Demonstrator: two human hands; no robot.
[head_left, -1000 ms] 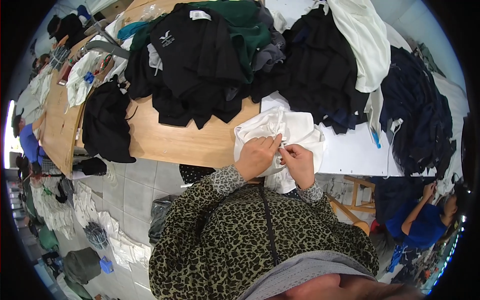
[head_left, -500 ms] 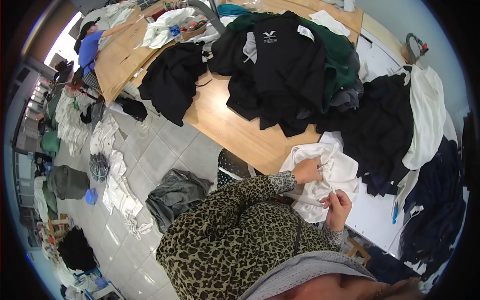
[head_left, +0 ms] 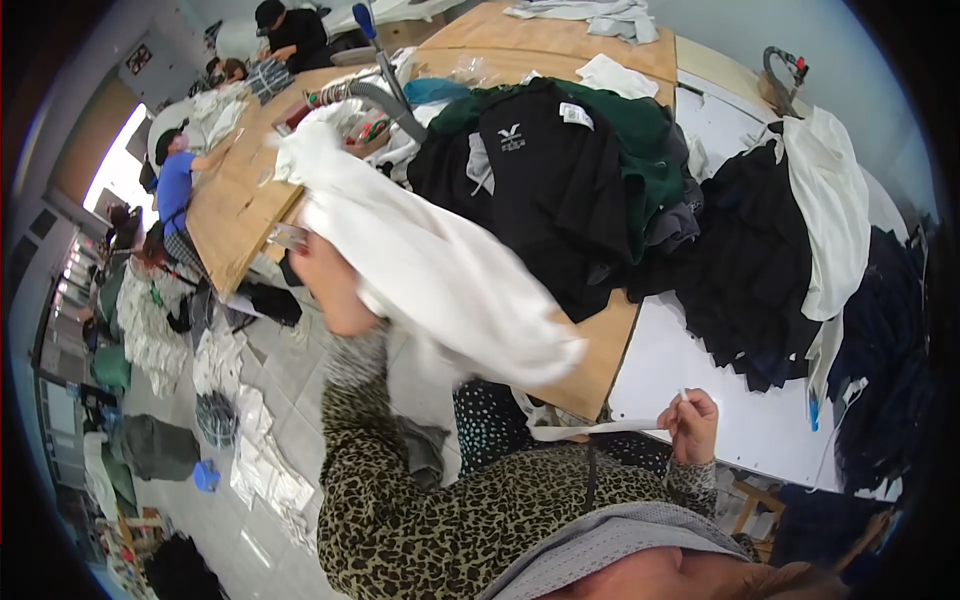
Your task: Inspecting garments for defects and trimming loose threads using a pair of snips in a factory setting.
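Note:
My left hand [head_left: 332, 285] is stretched out over the table's left edge, closed on a white garment [head_left: 440, 265]. Motion blurs the garment, which hangs in the air in front of a black garment pile. A small shiny metal tool [head_left: 288, 236], perhaps thread snips, juts from the same hand; its kind is unclear. Down at the right, by the white tabletop [head_left: 680, 360], my right hand [head_left: 692, 428] is closed in a pinch on a narrow white strip [head_left: 610, 427]. The strip runs leftward across my lap, and a short end pokes up above the fingers.
Black and green garments [head_left: 545, 170] are heaped on the wooden table [head_left: 595, 350]. More black cloth [head_left: 750, 270] and a white piece [head_left: 825, 200] lie at the right. A grey bent hose [head_left: 385, 95] rises behind. Co-workers [head_left: 178, 190] stand far left. White cloth [head_left: 260, 440] litters the tiled floor.
My left hand has swung far to the left and away from me, lifting the white garment off the white tabletop. My right hand still pinches the white strip, slightly lower and further right.

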